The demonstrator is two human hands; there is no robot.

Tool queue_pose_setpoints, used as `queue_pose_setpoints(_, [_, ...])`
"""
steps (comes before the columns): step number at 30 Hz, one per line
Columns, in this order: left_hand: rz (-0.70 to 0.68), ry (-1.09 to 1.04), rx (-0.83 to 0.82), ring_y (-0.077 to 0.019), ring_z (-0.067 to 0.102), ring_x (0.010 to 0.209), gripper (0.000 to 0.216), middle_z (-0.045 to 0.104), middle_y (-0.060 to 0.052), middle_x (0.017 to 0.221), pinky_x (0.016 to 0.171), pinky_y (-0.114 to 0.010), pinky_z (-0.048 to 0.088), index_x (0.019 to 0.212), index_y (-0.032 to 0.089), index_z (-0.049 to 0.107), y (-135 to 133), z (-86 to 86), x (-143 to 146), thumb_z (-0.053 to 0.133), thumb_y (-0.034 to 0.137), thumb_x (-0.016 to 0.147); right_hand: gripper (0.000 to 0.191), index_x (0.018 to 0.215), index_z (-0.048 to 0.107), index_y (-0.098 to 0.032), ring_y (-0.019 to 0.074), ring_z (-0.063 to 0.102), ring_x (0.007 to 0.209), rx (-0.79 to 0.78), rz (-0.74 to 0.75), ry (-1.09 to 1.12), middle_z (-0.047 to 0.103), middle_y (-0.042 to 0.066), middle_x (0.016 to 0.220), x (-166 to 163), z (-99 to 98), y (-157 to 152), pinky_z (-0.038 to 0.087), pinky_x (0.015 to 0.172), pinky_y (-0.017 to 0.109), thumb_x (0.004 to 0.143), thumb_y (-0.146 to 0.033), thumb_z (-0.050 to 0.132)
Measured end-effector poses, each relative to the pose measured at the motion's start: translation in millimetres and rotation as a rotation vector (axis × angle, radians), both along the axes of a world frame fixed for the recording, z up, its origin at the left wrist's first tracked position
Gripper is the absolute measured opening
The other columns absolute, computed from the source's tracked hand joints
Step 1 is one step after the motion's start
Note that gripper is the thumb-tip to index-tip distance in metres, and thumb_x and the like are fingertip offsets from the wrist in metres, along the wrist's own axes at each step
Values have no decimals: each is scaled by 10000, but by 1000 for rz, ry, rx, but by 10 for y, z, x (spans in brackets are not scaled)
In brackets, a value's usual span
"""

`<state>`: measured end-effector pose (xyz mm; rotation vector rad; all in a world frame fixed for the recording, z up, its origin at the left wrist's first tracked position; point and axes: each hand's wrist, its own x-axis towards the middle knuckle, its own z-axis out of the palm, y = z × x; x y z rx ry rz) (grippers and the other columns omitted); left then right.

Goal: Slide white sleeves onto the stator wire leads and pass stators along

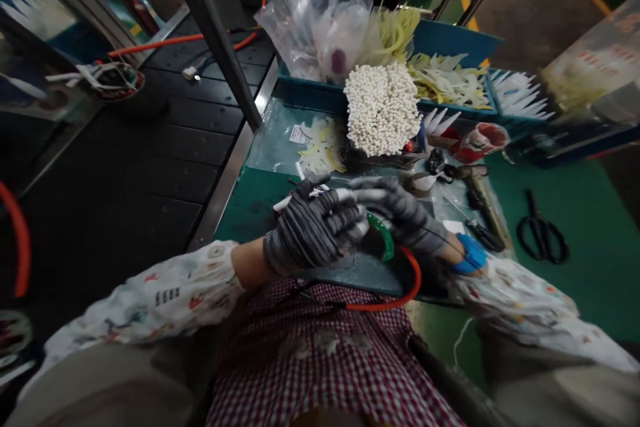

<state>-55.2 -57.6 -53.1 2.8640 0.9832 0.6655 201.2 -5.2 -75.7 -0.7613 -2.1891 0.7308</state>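
Observation:
My left hand (315, 230), in a grey striped glove, is bent over a round part (383, 237) with a green rim; most of the part is hidden beneath my hands. White tubes (283, 203) stick out beyond the left thumb. My right hand (407, 213), in a matching glove with a blue band at the wrist, lies along the part's far right side. Its fingers reach toward the left fingertips and are blurred, so their grip does not show. An orange cable (413, 280) curves from under my right hand across my checked apron.
A bundle of thin white sticks (383, 110) stands before blue bins (313, 92) holding plastic bags and yellowish strips. Black scissors (543, 230), a screwdriver (483, 233) and a hammer (483, 203) lie to the right. A dark post (215, 33) rises beside the slatted conveyor (185, 140) at left.

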Motion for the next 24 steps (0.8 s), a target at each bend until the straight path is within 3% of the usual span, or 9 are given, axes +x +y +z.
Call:
queue_pose_setpoints(2, [14,16,-44,-293,692,1435,353,824,13,1366,1370,-675,383,1333,389,795,99,0,10,525,268,1140,259,1308,798,-338,259,810,1139,20,-224,225,834,66,1314,209,182,-88,681,1007,466,1077,-291,693])
queue_pose_setpoints(5, [30,54,-113,-303,686,1449,334,805,-27,1407,1368,-671,404,1371,352,785,209,-5,39,553,301,1136,136,1123,850,-351,203,764,775,85,-503,547,844,33,1067,379,436,-216,651,725,385,1046,-277,766])
queue_pose_setpoints(7, [7,79,-111,-286,727,1385,327,808,-48,1402,1339,-612,468,1351,316,791,237,-18,67,533,312,1150,85,1072,856,-340,204,716,700,163,-573,578,807,32,958,389,540,-337,617,664,394,1044,-337,776])
queue_pose_setpoints(8, [1,94,-99,-277,746,1350,333,812,-53,1394,1324,-588,491,1354,302,786,240,-27,75,516,316,1160,96,1085,855,-340,228,737,756,198,-590,525,793,40,943,380,568,-412,631,708,425,1048,-375,773])
queue_pose_setpoints(12, [-68,125,7,-270,790,1256,353,830,-60,1361,1282,-579,536,1417,293,738,205,-81,53,490,327,1169,208,1239,824,-391,291,806,1024,399,-491,229,814,44,1088,384,595,-715,686,893,494,1035,-412,795])
queue_pose_setpoints(16, [-171,90,166,-265,806,1221,352,850,-104,1281,1205,-528,601,1314,221,768,168,-101,21,462,191,1145,224,1270,796,-305,267,823,1004,527,-168,-51,837,71,1150,374,583,-802,717,855,432,1082,-412,740])
queue_pose_setpoints(18, [-153,80,127,-249,817,1158,354,862,-99,1207,1194,-503,606,1301,213,776,195,-47,20,455,220,1151,325,1282,796,-259,292,834,1036,546,-26,-170,856,108,1159,293,556,-774,717,879,438,1100,-509,695])
queue_pose_setpoints(20, [-147,79,-15,-248,817,1088,344,864,-81,1125,1247,-529,560,1287,230,789,269,57,13,486,315,1148,350,1309,794,-276,295,851,1031,453,10,-189,875,101,1177,175,520,-746,720,858,418,1106,-538,679])
queue_pose_setpoints(24, [-217,36,-298,-258,805,1089,302,848,-46,1074,1331,-550,460,1171,253,820,459,283,-68,588,427,1086,173,1264,760,-298,166,864,825,109,-17,-111,892,0,1042,-20,472,-746,689,702,225,1162,-319,622])
